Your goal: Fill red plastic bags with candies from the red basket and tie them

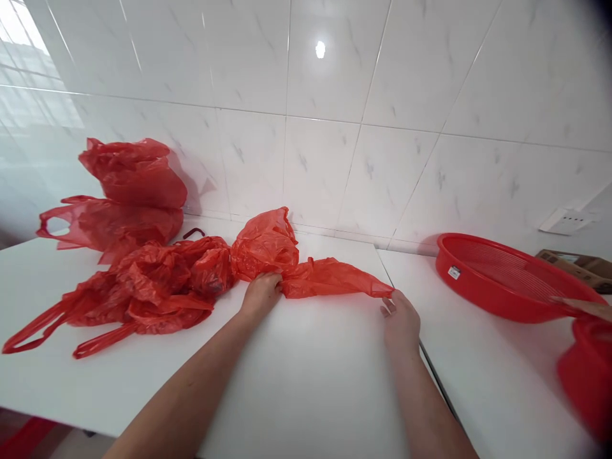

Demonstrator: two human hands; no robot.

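A thin red plastic bag (335,278) is stretched sideways low over the white table. My left hand (262,294) is closed on its left part, beside a puffed, crumpled red bundle (265,241); whether that bundle belongs to the same bag I cannot tell. At the narrow right end, my right hand (401,322) pinches the tip of the bag between thumb and fingers. Left of my left hand lies a heap of crumpled red plastic bags (157,284), handle loops trailing toward the left.
Full red bags (134,172) are stacked at the back left by the tiled wall. A red plastic sieve (497,306) stands on the adjoining right table. Another person's hand (586,308) is at the right edge, near a red container (588,376). Behind lies a cardboard box (576,264).
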